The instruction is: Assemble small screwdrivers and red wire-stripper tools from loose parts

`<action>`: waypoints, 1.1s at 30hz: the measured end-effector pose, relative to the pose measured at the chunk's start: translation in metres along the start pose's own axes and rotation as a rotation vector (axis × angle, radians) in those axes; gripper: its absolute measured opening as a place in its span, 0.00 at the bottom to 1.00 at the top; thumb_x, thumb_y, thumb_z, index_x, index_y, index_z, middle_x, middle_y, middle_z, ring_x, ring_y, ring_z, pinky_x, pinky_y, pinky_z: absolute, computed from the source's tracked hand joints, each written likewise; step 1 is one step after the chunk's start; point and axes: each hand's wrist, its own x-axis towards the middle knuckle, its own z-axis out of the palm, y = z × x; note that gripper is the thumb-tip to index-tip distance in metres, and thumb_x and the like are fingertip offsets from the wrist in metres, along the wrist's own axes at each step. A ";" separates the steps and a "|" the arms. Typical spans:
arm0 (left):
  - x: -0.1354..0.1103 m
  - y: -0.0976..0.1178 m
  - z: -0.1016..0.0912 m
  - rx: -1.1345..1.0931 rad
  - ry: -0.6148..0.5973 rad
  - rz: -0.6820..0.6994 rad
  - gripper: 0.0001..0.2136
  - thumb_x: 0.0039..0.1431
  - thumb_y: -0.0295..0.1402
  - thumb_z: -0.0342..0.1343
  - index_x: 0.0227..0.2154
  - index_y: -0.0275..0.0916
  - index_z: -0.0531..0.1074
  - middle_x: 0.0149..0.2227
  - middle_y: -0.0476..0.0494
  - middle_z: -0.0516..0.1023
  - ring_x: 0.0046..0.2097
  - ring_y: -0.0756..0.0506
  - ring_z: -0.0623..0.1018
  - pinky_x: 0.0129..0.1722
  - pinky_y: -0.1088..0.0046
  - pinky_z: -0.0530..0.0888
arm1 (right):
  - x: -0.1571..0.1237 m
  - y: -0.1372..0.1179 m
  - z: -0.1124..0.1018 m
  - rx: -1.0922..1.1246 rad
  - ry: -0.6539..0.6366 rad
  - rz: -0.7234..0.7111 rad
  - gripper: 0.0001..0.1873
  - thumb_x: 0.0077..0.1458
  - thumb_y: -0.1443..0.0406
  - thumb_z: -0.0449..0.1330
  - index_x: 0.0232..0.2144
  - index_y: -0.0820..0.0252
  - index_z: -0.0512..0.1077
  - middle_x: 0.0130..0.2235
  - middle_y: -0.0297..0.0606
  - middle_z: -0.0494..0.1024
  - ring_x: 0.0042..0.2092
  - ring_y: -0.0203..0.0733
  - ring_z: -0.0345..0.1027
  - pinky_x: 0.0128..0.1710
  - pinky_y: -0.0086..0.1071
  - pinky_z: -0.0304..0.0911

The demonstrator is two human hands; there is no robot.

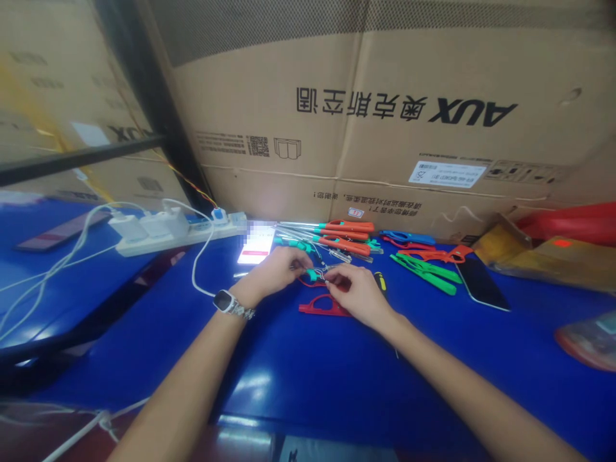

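My left hand (pixel 283 271), with a watch on its wrist, is closed in a pinch beside a small teal part (pixel 312 275); what its fingertips hold is too small to make out. Thin pale wires (pixel 321 274) run from the teal part to the fingertips of my right hand (pixel 359 292), which is closed on them. Below the fingers lies a red plastic lighter casing half (pixel 317 307), partly covered by my right hand. Just behind both hands are several long-necked lighters with orange handles (pixel 349 226) and metal tubes. A small yellow-and-black tool (pixel 380 282) rests beside my right hand.
Green casing pieces (pixel 428 273), blue ones (pixel 407 237) and a dark phone (pixel 484 285) lie to the right. A lit phone (pixel 255 244) and a power strip (pixel 154 242) with white cables stand left. A large cardboard box (pixel 269 77) walls off the back.
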 end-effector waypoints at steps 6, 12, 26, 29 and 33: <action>-0.001 -0.003 -0.002 -0.012 -0.014 -0.014 0.08 0.56 0.22 0.57 0.35 0.36 0.79 0.35 0.44 0.82 0.35 0.48 0.77 0.38 0.72 0.74 | -0.002 0.004 -0.004 -0.075 -0.034 -0.058 0.10 0.55 0.72 0.60 0.36 0.59 0.80 0.37 0.38 0.80 0.35 0.38 0.74 0.38 0.33 0.69; -0.001 -0.001 -0.001 -0.018 -0.023 -0.025 0.08 0.56 0.22 0.57 0.35 0.36 0.78 0.36 0.44 0.82 0.35 0.47 0.78 0.38 0.71 0.74 | -0.003 0.007 -0.006 -0.149 -0.083 -0.109 0.11 0.58 0.72 0.58 0.36 0.59 0.81 0.38 0.40 0.79 0.38 0.39 0.74 0.43 0.34 0.70; 0.000 0.000 0.002 -0.057 -0.003 -0.027 0.08 0.55 0.20 0.56 0.35 0.35 0.77 0.33 0.44 0.81 0.34 0.48 0.79 0.37 0.72 0.75 | 0.001 0.007 -0.006 -0.267 -0.102 -0.123 0.08 0.60 0.69 0.59 0.35 0.60 0.79 0.36 0.39 0.77 0.37 0.39 0.72 0.41 0.32 0.66; 0.001 0.000 0.003 -0.046 0.003 -0.018 0.08 0.54 0.19 0.57 0.35 0.35 0.77 0.34 0.44 0.81 0.34 0.48 0.79 0.37 0.72 0.75 | 0.004 0.008 -0.006 -0.252 -0.100 -0.109 0.07 0.59 0.70 0.60 0.31 0.60 0.78 0.33 0.37 0.77 0.34 0.37 0.71 0.38 0.31 0.65; 0.001 0.001 0.005 -0.031 -0.004 -0.010 0.08 0.54 0.19 0.57 0.34 0.35 0.77 0.33 0.44 0.81 0.34 0.48 0.79 0.37 0.72 0.75 | 0.004 0.004 -0.015 -0.340 -0.218 -0.190 0.09 0.61 0.71 0.57 0.33 0.61 0.78 0.38 0.41 0.77 0.39 0.39 0.72 0.42 0.32 0.66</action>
